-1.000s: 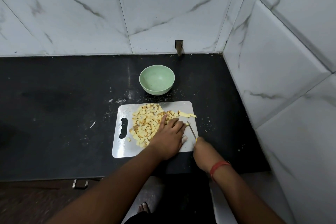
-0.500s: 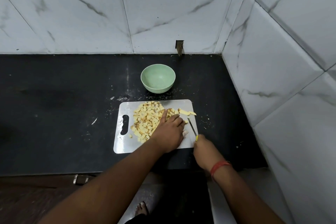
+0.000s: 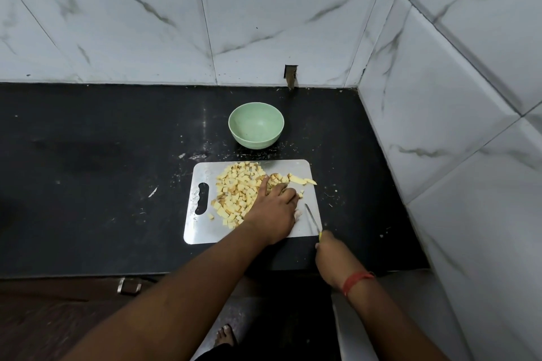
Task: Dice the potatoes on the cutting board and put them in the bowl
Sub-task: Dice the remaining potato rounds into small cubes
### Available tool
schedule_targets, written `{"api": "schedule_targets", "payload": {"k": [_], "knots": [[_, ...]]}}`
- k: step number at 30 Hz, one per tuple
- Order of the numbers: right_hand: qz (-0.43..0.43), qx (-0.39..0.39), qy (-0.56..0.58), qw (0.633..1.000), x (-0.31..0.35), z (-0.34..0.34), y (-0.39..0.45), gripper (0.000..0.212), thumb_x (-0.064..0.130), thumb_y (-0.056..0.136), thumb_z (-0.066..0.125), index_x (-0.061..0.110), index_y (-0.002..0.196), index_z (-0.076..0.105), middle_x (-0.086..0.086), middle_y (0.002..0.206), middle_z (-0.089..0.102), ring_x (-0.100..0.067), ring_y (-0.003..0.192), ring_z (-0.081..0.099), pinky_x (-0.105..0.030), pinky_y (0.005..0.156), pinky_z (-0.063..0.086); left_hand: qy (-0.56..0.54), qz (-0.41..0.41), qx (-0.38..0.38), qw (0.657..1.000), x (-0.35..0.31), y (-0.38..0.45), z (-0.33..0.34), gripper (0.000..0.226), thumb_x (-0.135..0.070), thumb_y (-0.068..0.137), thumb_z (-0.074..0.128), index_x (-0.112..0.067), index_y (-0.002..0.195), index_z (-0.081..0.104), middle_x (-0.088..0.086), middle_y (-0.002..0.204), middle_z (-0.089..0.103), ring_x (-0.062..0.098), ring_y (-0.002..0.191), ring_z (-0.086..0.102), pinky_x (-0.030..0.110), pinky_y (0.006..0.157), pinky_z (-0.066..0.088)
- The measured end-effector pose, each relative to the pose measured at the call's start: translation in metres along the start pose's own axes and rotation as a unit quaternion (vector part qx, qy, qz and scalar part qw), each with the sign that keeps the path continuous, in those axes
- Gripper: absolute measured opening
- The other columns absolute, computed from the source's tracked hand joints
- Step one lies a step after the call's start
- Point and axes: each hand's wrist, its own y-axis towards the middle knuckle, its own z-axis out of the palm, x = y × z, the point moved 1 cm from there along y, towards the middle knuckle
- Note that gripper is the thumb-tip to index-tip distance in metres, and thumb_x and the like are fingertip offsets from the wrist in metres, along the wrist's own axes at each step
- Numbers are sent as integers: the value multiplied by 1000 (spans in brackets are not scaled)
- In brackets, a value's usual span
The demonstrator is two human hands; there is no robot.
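A steel cutting board (image 3: 199, 226) lies on the black counter with a heap of yellow potato dice (image 3: 234, 193) on its left and middle. A few uncut potato strips (image 3: 302, 180) lie at its far right edge. My left hand (image 3: 274, 211) rests flat on the board, fingers straight, against the right side of the dice heap. My right hand (image 3: 333, 255) grips a knife (image 3: 312, 218) by its yellow handle at the board's near right corner, blade pointing away over the board. The pale green bowl (image 3: 256, 129) stands empty just behind the board.
The black counter (image 3: 102, 179) runs left, with small scraps scattered near the board. Marble-tiled walls close the back and the right side. A metal drawer handle (image 3: 129, 286) sits below the counter's front edge. My foot (image 3: 225, 335) shows on the floor.
My left hand has slid slightly forward along the dice heap. The knife in my right hand has barely shifted. The camera view has tilted a little.
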Motion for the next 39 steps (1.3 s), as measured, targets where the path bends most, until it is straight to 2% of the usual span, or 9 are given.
{"api": "schedule_targets", "payload": {"k": [5,8,13,24,29,30,32,36,39], "knots": [[-30,-48,27,998,6,-8,2,18,10,98,40,4,115,44,-19,113,63,-31,100,64,-29,74,44,-12,2,5,1000,3,-1,0,56,-44,109,26,-15,156,38,1,156,37,27,152,18,62,122,-6],[-32,-38,16,999,16,-13,8,19,6,96,40,3,114,44,-20,113,62,-33,101,62,-29,72,42,-12,6,7,1000,5,-2,0,56,-43,109,27,-16,157,36,1,157,37,27,152,17,61,122,-8],[-10,-16,4,1000,24,-14,15,26,8,94,41,3,120,43,-21,118,60,-34,105,61,-34,83,49,-15,3,7,1000,4,-2,-2,56,-43,109,27,-16,157,35,1,158,36,27,153,17,61,122,-8],[3,-4,11,1000,25,-10,18,28,5,94,41,4,121,43,-18,118,60,-32,105,61,-30,77,44,-41,-10,-6,999,2,-4,5,57,-44,109,29,-16,158,34,-1,157,35,25,151,20,61,123,-3],[11,17,-25,999,13,-1,11,39,8,97,36,1,136,37,-16,127,57,-27,113,59,-33,96,44,-37,-3,-9,999,-2,-5,8,55,-43,108,29,-17,156,38,-1,154,39,27,150,21,63,122,-2],[2,16,-18,1000,11,-1,7,40,10,99,35,0,137,38,-16,126,58,-27,109,60,-33,96,45,-37,-2,-14,999,-2,-5,7,54,-43,108,29,-17,155,40,-1,154,40,27,150,22,63,122,-2],[-12,14,5,1000,3,0,5,36,13,101,35,1,134,42,-17,120,59,-25,97,59,-28,82,46,-36,1,-22,999,-1,-6,7,54,-43,108,29,-16,153,42,-1,153,41,27,149,24,63,122,-1],[-1,-20,23,1000,-2,-2,3,31,12,100,38,2,129,40,-16,116,62,-29,103,62,-29,77,43,-42,1,-23,999,-2,-7,6,55,-45,108,30,-16,153,44,-1,151,42,26,149,24,62,123,-2],[-25,-35,29,999,4,-6,2,8,13,100,39,8,106,41,-16,109,63,-28,96,63,-27,71,40,-59,5,-24,998,1,-9,8,54,-44,108,33,-16,153,43,-3,152,41,25,150,22,60,123,-4]]}}
